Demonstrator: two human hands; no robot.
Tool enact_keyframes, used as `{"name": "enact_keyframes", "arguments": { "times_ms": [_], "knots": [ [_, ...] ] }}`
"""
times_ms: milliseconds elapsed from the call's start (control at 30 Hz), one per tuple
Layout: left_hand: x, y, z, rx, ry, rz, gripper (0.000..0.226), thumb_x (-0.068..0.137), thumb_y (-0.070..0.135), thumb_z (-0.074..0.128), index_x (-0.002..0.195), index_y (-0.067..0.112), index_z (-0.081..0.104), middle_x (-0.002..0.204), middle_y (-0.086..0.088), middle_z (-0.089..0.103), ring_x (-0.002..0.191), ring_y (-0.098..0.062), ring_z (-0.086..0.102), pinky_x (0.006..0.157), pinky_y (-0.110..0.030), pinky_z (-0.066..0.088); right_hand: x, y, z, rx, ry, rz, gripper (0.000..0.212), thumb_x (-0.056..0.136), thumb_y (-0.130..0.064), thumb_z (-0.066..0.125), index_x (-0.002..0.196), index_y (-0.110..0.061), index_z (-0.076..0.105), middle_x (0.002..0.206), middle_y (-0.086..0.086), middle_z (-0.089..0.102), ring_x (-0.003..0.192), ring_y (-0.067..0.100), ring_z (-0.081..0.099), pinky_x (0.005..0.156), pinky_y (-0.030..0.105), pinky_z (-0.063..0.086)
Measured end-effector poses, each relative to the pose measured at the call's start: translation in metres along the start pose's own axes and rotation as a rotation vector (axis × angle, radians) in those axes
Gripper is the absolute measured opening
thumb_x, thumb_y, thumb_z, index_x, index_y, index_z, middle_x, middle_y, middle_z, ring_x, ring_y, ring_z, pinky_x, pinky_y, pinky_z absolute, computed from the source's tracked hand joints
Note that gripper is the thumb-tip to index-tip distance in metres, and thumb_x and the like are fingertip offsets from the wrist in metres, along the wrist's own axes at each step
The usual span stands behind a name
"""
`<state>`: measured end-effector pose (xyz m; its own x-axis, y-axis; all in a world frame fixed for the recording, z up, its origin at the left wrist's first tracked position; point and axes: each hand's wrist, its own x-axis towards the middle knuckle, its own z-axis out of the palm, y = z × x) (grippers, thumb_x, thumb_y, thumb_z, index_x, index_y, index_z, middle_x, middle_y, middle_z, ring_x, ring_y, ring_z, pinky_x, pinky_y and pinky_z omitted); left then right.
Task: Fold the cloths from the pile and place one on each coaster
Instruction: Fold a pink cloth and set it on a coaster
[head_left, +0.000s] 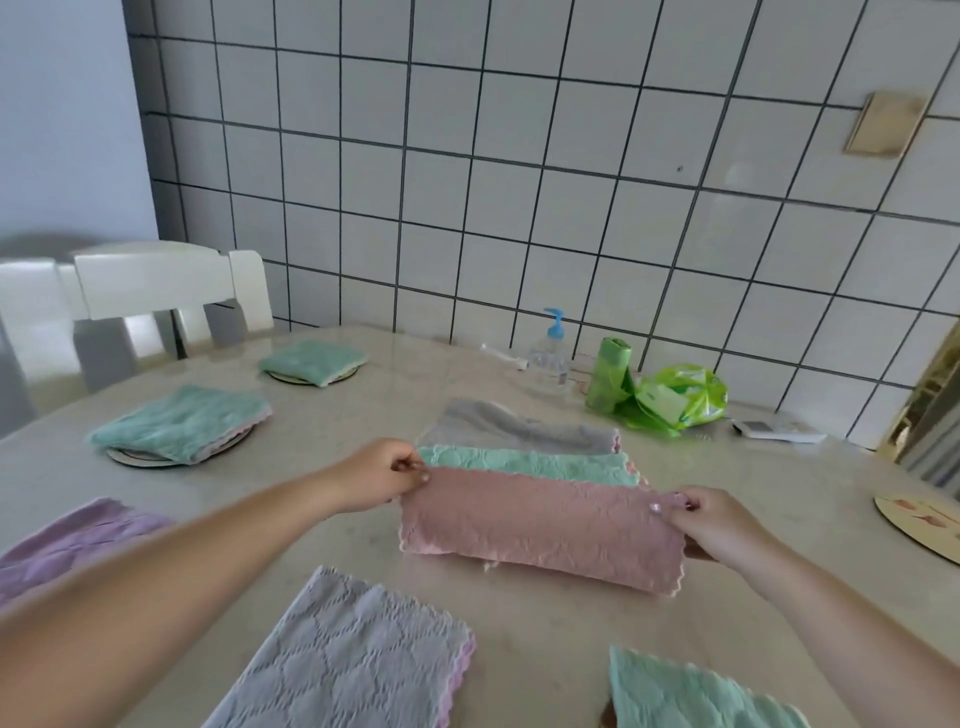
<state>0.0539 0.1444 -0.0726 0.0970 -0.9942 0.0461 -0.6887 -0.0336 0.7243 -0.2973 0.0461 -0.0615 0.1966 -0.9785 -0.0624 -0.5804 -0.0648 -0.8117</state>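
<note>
A marble-look table (363, 415) seen from above: from the left, two folded teal cloths already sit on coasters, one at middle left (182, 422) and one farther back (311, 359), while a coaster (919, 525) at the right edge is bare. Folded cloths also lie at far left (lilac (72, 540)), bottom centre (grey (353, 654)) and bottom right (teal (691, 693)), any coasters beneath hidden. At centre, the left hand (379, 475) and right hand (719, 525) each pinch an end of a half-folded pink cloth (540, 525), just in front of the pile's two remaining cloths, teal (530, 462) and grey (514, 428).
</note>
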Motion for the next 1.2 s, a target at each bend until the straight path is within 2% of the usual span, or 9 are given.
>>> {"name": "enact_keyframes", "arguments": {
  "times_ms": [167, 333, 467, 533, 700, 833, 933, 1067, 1200],
  "knots": [
    [0.041, -0.007, 0.002, 0.008, 0.144, -0.032, 0.015, 0.089, 0.015, 0.06, 0.081, 0.002, 0.056, 0.068, -0.007, 0.047, 0.064, -0.016, 0.043, 0.061, -0.028, 0.036, 0.046, 0.004, 0.011, -0.052, 0.089, -0.009, 0.018, 0.087, -0.008, 0.059, 0.084, 0.009, 0.061, 0.065, 0.012, 0.05, 0.057, 0.02, 0.046, 0.05, 0.025, 0.039],
    [0.073, -0.01, 0.004, 0.116, 0.191, -0.126, 0.02, 0.089, 0.023, 0.056, 0.077, 0.006, 0.058, 0.065, -0.003, 0.05, 0.061, -0.02, 0.051, 0.063, -0.04, 0.05, 0.085, 0.004, 0.019, -0.108, 0.153, -0.017, 0.028, 0.086, -0.014, 0.062, 0.061, -0.011, 0.049, 0.049, 0.001, 0.041, 0.045, 0.017, 0.038, 0.047, 0.022, 0.029],
    [0.086, -0.006, 0.008, 0.1, 0.103, -0.225, 0.027, 0.092, 0.022, 0.05, 0.067, 0.016, 0.048, 0.063, -0.004, 0.048, 0.05, -0.016, 0.047, 0.044, -0.024, 0.041, 0.1, 0.002, 0.028, -0.167, 0.143, 0.002, 0.039, 0.085, -0.016, 0.063, 0.055, -0.015, 0.037, 0.051, 0.0, 0.035, 0.051, 0.016, 0.033, 0.052, 0.029, 0.022],
    [0.089, -0.005, 0.007, 0.063, 0.041, -0.263, 0.025, 0.093, 0.023, 0.05, 0.069, 0.015, 0.048, 0.063, -0.005, 0.047, 0.049, -0.017, 0.046, 0.045, -0.022, 0.038, 0.105, 0.005, 0.032, -0.216, 0.123, 0.001, 0.04, 0.084, -0.017, 0.063, 0.056, -0.016, 0.036, 0.053, -0.001, 0.034, 0.051, 0.016, 0.031, 0.051, 0.031, 0.02],
    [0.096, -0.013, 0.003, -0.124, -0.035, -0.302, 0.021, 0.09, 0.029, 0.055, 0.074, 0.016, 0.051, 0.063, -0.004, 0.045, 0.048, -0.017, 0.042, 0.045, -0.022, 0.033, 0.109, 0.011, 0.038, -0.163, 0.077, -0.041, 0.011, 0.083, -0.013, 0.067, 0.078, -0.006, 0.06, 0.066, 0.003, 0.051, 0.058, 0.013, 0.043, 0.052, 0.028, 0.03],
    [0.097, -0.011, 0.003, -0.228, -0.111, -0.307, 0.009, 0.088, 0.027, 0.061, 0.087, 0.018, 0.06, 0.071, 0.0, 0.052, 0.055, -0.012, 0.048, 0.041, -0.015, 0.037, 0.109, 0.013, 0.038, -0.119, 0.034, -0.058, 0.01, 0.085, -0.011, 0.065, 0.086, -0.001, 0.067, 0.072, 0.007, 0.056, 0.059, 0.012, 0.045, 0.049, 0.021, 0.033],
    [0.097, -0.007, 0.003, -0.331, -0.161, -0.291, 0.003, 0.087, 0.018, 0.064, 0.088, 0.015, 0.064, 0.075, 0.0, 0.064, 0.058, -0.008, 0.06, 0.045, -0.015, 0.043, 0.108, 0.014, 0.035, -0.116, 0.026, -0.059, 0.015, 0.085, -0.012, 0.065, 0.078, 0.002, 0.065, 0.065, 0.006, 0.051, 0.056, 0.015, 0.042, 0.05, 0.025, 0.031],
    [0.098, 0.0, 0.002, -0.42, -0.222, -0.3, 0.004, 0.088, 0.01, 0.061, 0.084, 0.011, 0.06, 0.069, -0.001, 0.064, 0.056, -0.007, 0.063, 0.05, -0.017, 0.046, 0.105, 0.015, 0.031, -0.062, 0.056, -0.114, 0.014, 0.082, -0.011, 0.068, 0.071, -0.016, 0.063, 0.063, 0.001, 0.056, 0.059, 0.016, 0.048, 0.062, 0.029, 0.037],
    [0.099, 0.004, 0.001, -0.508, -0.315, -0.317, 0.003, 0.088, 0.01, 0.06, 0.089, 0.01, 0.057, 0.084, -0.006, 0.064, 0.082, -0.02, 0.061, 0.08, -0.032, 0.047, 0.096, 0.014, 0.028, -0.03, 0.089, -0.197, 0.012, 0.082, -0.01, 0.066, 0.075, -0.018, 0.063, 0.066, 0.0, 0.056, 0.062, 0.014, 0.047, 0.061, 0.029, 0.035]
  ]
}}
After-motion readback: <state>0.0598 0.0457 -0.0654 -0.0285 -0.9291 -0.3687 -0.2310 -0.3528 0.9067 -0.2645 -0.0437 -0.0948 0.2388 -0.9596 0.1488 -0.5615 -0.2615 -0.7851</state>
